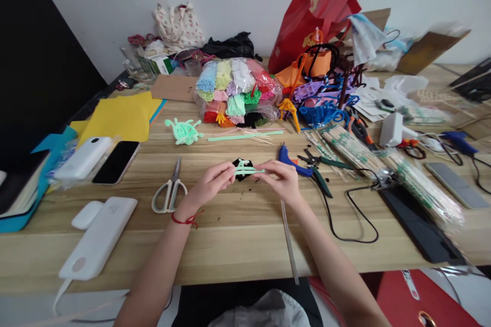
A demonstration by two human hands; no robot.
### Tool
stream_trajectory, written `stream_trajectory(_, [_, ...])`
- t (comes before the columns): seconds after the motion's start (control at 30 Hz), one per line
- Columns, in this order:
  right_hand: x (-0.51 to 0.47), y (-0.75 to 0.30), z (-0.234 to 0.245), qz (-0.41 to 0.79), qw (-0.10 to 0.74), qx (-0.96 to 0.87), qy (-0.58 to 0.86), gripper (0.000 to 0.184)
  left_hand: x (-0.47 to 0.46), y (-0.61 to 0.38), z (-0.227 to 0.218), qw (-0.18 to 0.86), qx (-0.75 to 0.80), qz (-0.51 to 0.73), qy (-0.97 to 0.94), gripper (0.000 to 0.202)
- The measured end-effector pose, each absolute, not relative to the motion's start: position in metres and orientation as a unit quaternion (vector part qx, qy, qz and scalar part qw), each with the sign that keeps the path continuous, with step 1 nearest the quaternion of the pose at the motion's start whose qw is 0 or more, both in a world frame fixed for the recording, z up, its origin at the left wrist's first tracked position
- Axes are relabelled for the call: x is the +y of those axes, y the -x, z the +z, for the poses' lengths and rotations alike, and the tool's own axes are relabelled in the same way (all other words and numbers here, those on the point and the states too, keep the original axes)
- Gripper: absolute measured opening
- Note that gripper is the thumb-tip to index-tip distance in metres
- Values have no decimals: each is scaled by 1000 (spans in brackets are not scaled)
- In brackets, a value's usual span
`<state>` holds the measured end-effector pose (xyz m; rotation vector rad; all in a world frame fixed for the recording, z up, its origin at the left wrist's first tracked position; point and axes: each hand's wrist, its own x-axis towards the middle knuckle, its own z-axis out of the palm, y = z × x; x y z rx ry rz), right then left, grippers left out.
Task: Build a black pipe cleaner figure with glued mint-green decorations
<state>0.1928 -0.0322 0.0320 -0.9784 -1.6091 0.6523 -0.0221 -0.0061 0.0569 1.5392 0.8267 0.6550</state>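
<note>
Both hands meet at the middle of the table, pinching mint-green pipe cleaners [249,170] that run level between them. My left hand [215,181] grips their left end with fingers closed. At the other end, my right hand [279,178] pinches with thumb and fingers. Just behind the strands lies a small black piece [241,176], partly covered by them. Scissors [171,191] with white handles rest left of my left hand. A blue glue gun [293,162] lies beyond my right hand, and a clear glue stick [289,242] sits under my right forearm.
Farther back are a curled mint-green pipe-cleaner piece [184,132], a straight green strip [245,136] and a bag of coloured pipe cleaners [238,87]. Green-handled pliers [321,181] and a black cable [351,240] lie right. A phone [116,162] and white power bank [99,237] lie left.
</note>
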Motion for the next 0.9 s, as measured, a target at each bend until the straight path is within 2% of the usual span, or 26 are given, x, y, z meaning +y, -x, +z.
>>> stream_trajectory(0.3, [-34, -189, 36, 291, 476, -746, 364, 14, -7, 15, 56, 509, 334, 212, -764, 37])
stream_trajectory(0.43, [-35, -187, 37, 300, 476, -739, 369, 13, -7, 15, 56, 517, 327, 205, -764, 38])
stream_trajectory(0.67, [-36, -185, 37, 289, 502, -726, 370, 10, -11, 16, 58, 615, 300, 216, -697, 42])
stream_trajectory(0.9, [-35, -185, 34, 281, 496, -734, 369, 9, -10, 11, 54, 538, 315, 228, -748, 33])
